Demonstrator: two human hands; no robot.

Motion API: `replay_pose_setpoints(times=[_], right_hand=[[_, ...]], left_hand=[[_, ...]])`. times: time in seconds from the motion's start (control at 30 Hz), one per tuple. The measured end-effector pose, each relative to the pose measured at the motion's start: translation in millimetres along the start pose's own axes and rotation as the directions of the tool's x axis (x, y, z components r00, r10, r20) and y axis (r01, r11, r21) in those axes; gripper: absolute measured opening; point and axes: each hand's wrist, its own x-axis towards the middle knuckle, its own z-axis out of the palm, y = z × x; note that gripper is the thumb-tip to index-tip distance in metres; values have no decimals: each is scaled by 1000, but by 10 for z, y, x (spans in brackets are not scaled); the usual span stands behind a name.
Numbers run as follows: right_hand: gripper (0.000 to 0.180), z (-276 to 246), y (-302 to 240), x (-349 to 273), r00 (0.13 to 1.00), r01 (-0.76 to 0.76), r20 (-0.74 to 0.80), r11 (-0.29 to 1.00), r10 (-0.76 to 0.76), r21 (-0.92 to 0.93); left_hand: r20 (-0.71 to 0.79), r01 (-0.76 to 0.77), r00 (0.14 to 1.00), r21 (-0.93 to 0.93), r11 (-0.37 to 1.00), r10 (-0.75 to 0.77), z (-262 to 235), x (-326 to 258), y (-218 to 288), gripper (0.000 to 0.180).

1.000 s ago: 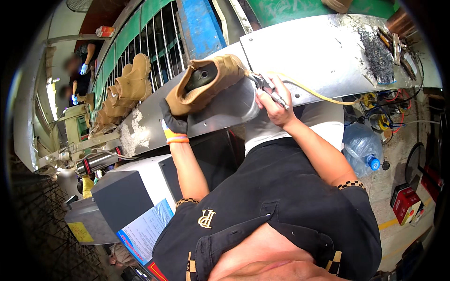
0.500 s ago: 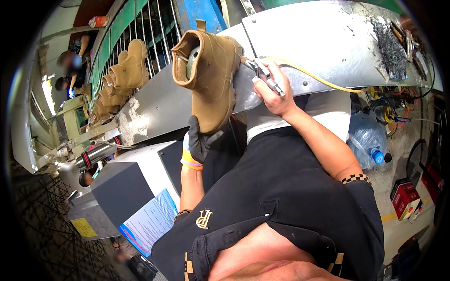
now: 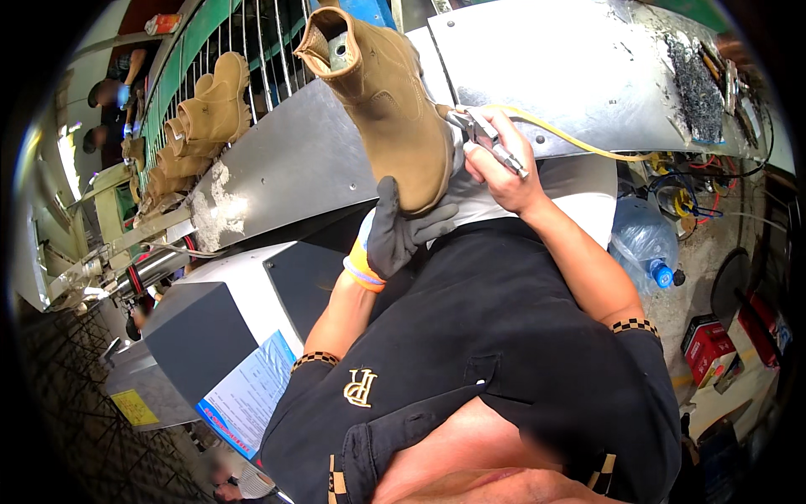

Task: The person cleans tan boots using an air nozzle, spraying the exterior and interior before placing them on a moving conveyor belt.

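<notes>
A tan pull-on boot (image 3: pixel 399 126) is tilted at the near edge of the metal bench, its open top at the far left and its toe pointing toward me. A grey form shows inside the shaft. My left hand (image 3: pixel 396 231), in a grey and orange work glove, is closed around the toe. My bare right hand (image 3: pixel 510 164) grips a silver hand tool (image 3: pixel 485 133) with a yellow hose trailing from it. The tool's brownish tip is at the boot's right side, by the sole edge; whether it touches cannot be made out.
The metal bench (image 3: pixel 546 59) curves away to the right, with a dark, crusted patch (image 3: pixel 697 92) near its end. Several tan boots (image 3: pixel 214 105) line a barred rack at the left. A plastic water bottle (image 3: pixel 642 239) and a red box (image 3: pixel 712 349) are at the lower right.
The boot has tilted, its toe swinging right while its top has moved up and left. My left hand has gone right with the toe. My right hand and the tool have shifted slightly right.
</notes>
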Motion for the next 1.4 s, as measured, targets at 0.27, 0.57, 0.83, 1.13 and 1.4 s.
replay_pose_setpoints(times=[0.27,0.57,0.83,1.13,1.4], right_hand=[[32,-314,-233,-384,983,-182,-21,983,182,-7],[26,-542,-794,-465,950,-313,-31,945,311,-91],[39,-592,-1020,-383,948,-317,-109,918,299,-239],[44,-476,-394,-692,961,-22,-265,934,-79,-357],[42,-373,-174,-735,955,76,-205,847,-212,-526]], left_hand=[[118,74,991,-46,996,-69,177,186,-109,80],[289,169,946,-49,984,-148,462,466,-195,93],[434,191,890,-71,979,-142,685,835,-270,100],[549,103,834,-54,993,-56,815,1074,-213,75],[519,131,854,-155,979,-32,887,1332,-282,74]])
